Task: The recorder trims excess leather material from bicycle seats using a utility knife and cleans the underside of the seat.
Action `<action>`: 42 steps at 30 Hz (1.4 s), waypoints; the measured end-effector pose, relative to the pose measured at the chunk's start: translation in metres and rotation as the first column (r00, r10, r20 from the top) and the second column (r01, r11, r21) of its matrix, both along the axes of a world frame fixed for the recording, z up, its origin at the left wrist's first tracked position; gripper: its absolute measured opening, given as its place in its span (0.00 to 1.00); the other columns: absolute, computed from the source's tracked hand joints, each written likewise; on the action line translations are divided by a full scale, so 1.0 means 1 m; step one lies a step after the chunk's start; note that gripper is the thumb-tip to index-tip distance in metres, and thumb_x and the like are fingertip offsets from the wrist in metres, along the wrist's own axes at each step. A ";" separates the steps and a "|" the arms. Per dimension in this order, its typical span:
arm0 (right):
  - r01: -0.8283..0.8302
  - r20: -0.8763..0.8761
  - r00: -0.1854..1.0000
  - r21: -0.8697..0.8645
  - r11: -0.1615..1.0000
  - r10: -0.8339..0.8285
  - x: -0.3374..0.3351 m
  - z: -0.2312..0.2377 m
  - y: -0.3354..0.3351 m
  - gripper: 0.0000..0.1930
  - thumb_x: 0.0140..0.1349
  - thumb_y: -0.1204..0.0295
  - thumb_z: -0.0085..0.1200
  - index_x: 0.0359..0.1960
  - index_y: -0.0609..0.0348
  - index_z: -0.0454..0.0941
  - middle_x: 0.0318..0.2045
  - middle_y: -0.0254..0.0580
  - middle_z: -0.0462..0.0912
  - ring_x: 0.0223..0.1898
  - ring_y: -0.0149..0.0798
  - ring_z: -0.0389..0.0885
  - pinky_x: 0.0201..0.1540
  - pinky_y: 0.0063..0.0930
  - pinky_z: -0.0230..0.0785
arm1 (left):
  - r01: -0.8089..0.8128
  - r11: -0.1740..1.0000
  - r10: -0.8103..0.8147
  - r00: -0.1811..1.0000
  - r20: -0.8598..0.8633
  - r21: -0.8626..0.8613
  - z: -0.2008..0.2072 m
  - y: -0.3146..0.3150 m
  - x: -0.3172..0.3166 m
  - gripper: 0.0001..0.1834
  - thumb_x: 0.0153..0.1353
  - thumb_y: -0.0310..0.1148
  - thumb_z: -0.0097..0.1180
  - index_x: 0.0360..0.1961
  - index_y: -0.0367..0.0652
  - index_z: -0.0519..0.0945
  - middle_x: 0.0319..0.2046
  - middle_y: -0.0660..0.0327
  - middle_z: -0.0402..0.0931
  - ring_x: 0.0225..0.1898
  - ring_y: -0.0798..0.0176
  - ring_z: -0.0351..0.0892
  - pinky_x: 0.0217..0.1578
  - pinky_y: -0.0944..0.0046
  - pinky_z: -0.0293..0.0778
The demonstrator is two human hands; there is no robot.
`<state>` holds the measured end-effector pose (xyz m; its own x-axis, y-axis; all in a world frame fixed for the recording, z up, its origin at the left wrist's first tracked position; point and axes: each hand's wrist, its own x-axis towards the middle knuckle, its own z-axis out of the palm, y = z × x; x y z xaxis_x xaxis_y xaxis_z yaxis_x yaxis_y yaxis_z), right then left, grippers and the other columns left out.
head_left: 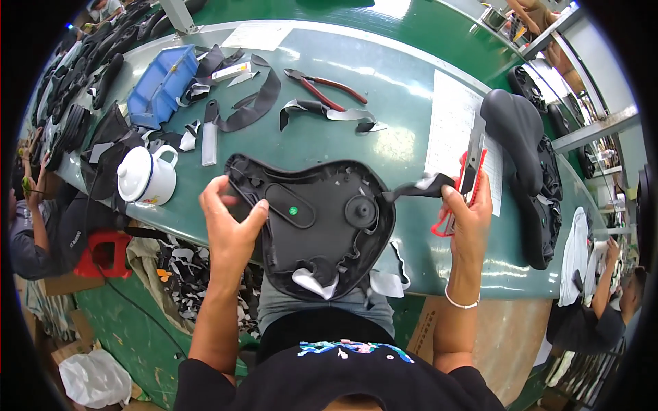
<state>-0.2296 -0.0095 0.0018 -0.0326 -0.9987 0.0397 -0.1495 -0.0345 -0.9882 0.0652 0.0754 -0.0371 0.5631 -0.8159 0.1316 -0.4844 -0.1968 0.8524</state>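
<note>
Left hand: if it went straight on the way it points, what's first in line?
The black seat: its left rim lies right at the left hand's thumb and fingers. Whether the fingertips would bump the rim or slip under it, depth leaves unclear.

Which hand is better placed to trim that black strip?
Probably the right hand: it holds the red cutter and seems to pinch the black strip. The left hand is at the upturned seat, without a tool.
</note>
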 end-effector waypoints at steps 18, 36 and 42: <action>-0.527 -0.828 0.518 -0.111 0.843 0.215 -0.003 0.019 0.047 0.31 0.55 0.74 0.60 0.63 0.48 0.67 0.21 0.40 0.72 0.18 0.42 0.73 0.21 0.33 0.65 | 0.637 0.765 -0.591 0.752 -0.292 0.092 0.057 -0.093 -0.074 0.13 0.52 0.39 0.57 0.24 0.38 0.76 0.23 0.58 0.70 0.28 0.63 0.67 0.36 0.62 0.64; -0.422 -0.940 0.323 -0.040 0.906 0.109 0.013 0.021 0.085 0.30 0.56 0.71 0.59 0.63 0.51 0.67 0.17 0.38 0.70 0.16 0.42 0.72 0.19 0.34 0.62 | 0.478 0.725 -0.583 0.810 -0.071 -0.496 0.047 -0.087 -0.054 0.04 0.52 0.23 0.53 0.30 0.36 0.75 0.30 0.59 0.78 0.30 0.65 0.74 0.37 0.71 0.70; -0.292 -0.886 0.431 0.044 0.955 0.172 0.023 0.028 0.086 0.25 0.60 0.70 0.55 0.61 0.50 0.68 0.32 0.49 0.83 0.24 0.50 0.79 0.23 0.37 0.65 | 0.332 0.675 -0.697 -0.008 -0.717 -0.659 0.052 -0.081 -0.049 0.07 0.55 0.24 0.54 0.35 0.35 0.73 0.21 0.60 0.70 0.30 0.65 0.71 0.30 0.66 0.66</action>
<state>-0.2062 0.0764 0.0293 0.3117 -0.9502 0.0034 -0.8981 -0.2958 -0.3253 0.0157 -0.0052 0.0153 -0.1515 -0.9749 0.1634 0.7426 -0.0032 0.6697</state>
